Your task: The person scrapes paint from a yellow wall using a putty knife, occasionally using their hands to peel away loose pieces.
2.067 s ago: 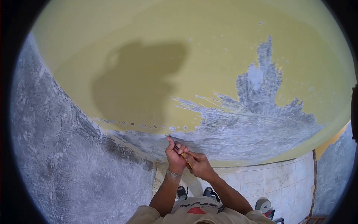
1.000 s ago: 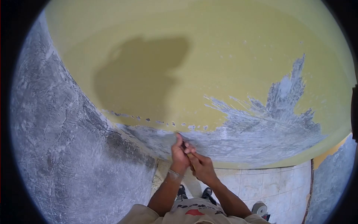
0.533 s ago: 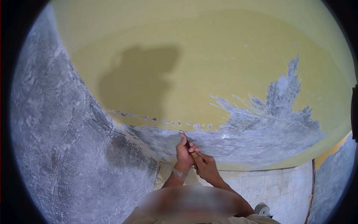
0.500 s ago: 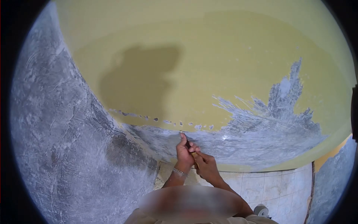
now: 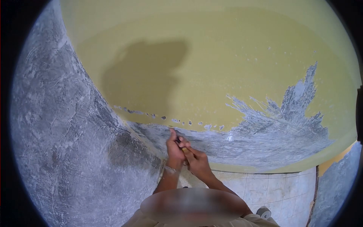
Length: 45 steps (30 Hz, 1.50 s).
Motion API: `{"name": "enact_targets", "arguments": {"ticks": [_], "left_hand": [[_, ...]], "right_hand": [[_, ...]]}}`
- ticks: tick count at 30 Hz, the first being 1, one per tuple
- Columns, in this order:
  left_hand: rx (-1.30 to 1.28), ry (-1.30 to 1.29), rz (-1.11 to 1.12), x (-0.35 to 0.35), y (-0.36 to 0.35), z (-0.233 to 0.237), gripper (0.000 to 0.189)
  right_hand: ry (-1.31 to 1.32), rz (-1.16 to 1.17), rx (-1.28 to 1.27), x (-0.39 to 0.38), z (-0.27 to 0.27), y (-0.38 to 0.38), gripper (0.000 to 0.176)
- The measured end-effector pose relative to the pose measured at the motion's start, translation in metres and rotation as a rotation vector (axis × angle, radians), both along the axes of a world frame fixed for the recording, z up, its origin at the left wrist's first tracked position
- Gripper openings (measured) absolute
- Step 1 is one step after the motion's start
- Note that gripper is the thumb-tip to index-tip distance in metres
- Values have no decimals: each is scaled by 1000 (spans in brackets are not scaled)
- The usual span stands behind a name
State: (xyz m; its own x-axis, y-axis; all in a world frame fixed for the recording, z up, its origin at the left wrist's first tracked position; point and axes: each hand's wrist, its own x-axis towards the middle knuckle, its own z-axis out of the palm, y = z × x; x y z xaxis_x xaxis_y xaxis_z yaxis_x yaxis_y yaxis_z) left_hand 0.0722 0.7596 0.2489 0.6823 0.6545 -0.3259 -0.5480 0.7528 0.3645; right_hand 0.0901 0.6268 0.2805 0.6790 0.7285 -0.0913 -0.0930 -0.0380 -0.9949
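Note:
My left hand [image 5: 174, 150] and my right hand [image 5: 197, 163] are close together in front of the wall, both closed round a small hand tool [image 5: 184, 150] with a yellowish handle. Most of the tool is hidden by my fingers. The left hand's upper fingertips are at the border where yellow-green paint [image 5: 211, 68] meets the scraped grey band [image 5: 257, 145]. A row of small chipped spots [image 5: 190, 123] runs just above that border. A bracelet [image 5: 170, 169] circles my left wrist.
A rough grey wall [image 5: 75, 151] meets the painted wall at a corner on the left. Pale floor tiles [image 5: 270, 189] lie below, with a round grey-white object [image 5: 264, 213] near my right forearm. Another grey surface [image 5: 338, 185] stands at the right.
Both hands have moved left along the paint border, still together round the tool. The camera view has shifted slightly.

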Motion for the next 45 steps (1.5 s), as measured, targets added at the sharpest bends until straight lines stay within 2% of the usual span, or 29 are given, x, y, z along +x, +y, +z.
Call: {"name": "enact_targets", "arguments": {"ticks": [3,4,6,8,11,16,18,19,23,25,26,28,35,37,38,40,43,45], "left_hand": [[-77,125,-77,13,-38,31,33],[-26,104,-59,12,-30,18,36],[36,-37,-68,-7,24,-16,39],[31,142,118,-21,40,23,41],[-16,126,195,-13,52,13,48],[2,198,79,21,-29,11,44],[4,172,92,41,-72,18,44],[5,150,92,52,-90,18,43],[14,108,80,87,-143,6,41],[6,128,-2,96,-170,19,46],[21,219,-17,99,-184,31,45],[23,197,4,105,-192,33,46],[42,122,121,97,-161,36,46],[39,201,174,106,-176,52,48],[25,204,142,107,-181,55,49],[77,183,116,103,-170,46,49],[7,160,164,92,-145,46,49],[37,168,169,94,-155,50,49]], "right_hand": [[81,-5,-102,8,18,-16,30],[122,4,-143,11,21,-19,30],[-106,4,100,0,-4,19,33],[-218,70,80,1,-13,62,33],[-79,199,24,12,18,48,34],[-9,256,-37,44,14,-31,34],[217,258,-102,64,17,-70,35],[212,267,-99,75,11,-86,35],[304,254,42,108,-6,-147,36],[331,263,66,116,-2,-171,36],[353,222,76,118,2,-182,36],[378,193,84,122,5,-188,35],[156,225,51,120,-2,-153,34],[-38,146,95,118,-3,-162,35],[-40,149,104,119,1,-158,35],[-267,132,33,120,6,-155,36],[-318,123,11,110,6,-135,37],[-278,106,20,108,14,-142,35]]}}
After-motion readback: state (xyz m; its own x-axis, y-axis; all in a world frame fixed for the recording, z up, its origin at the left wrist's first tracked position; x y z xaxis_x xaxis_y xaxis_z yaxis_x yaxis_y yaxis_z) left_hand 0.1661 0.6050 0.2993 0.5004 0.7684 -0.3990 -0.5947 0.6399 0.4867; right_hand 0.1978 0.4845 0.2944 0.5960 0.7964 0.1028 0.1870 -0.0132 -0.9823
